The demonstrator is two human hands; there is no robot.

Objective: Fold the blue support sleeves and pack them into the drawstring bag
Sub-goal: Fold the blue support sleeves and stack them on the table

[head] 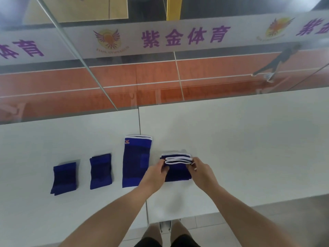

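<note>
Pinching a folded blue knit sleeve (178, 171) by its white-banded edges, left hand (154, 172) and right hand (202, 169) rest on the smooth white counter (249, 148).

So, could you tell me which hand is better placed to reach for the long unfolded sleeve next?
Probably the left hand: it grips the left edge of the folded sleeve, right beside the long unfolded sleeve. The right hand would have to cross over.
</note>
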